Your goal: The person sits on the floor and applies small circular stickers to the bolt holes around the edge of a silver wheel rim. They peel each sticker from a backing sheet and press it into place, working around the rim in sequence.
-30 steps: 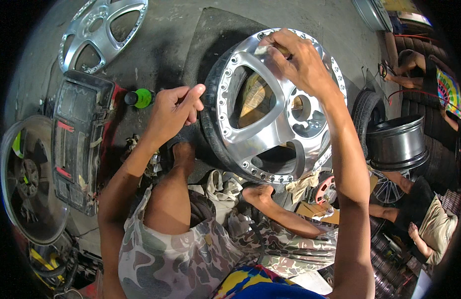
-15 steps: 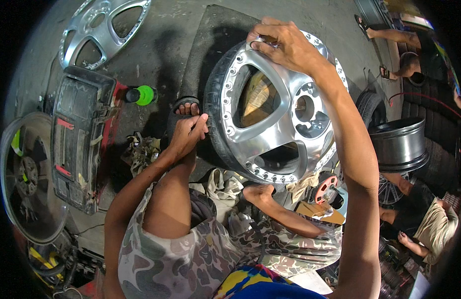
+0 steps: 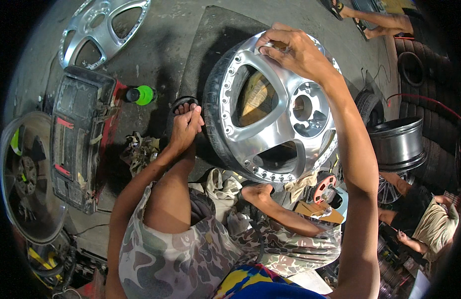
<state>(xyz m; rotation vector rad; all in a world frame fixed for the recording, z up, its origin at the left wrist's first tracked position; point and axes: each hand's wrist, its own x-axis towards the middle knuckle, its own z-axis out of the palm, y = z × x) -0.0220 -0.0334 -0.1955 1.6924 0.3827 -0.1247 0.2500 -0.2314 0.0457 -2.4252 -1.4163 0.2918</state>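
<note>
The right hand (image 3: 286,49), half-curled, is nearer, at 11 o'clock on the wheel (image 3: 280,117), hold unclear. The left hand (image 3: 185,131), loosely curled, sits off 9 o'clock, contents hidden.

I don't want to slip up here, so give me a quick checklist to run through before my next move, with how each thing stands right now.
1. Right hand at the upper edge of the silver wheel face: ok.
2. Right fingers empty: cannot tell; the hand hides what may be between them.
3. Left hand clear of the tire: cannot tell; its fingertips are right beside the sidewall.
4. Whole rim in sight: not ok; the right hand and forearm cover part of it.
5. Bolts around the rim tight: cannot tell from this view.
6. Green bottle apart from both hands: ok.
</note>
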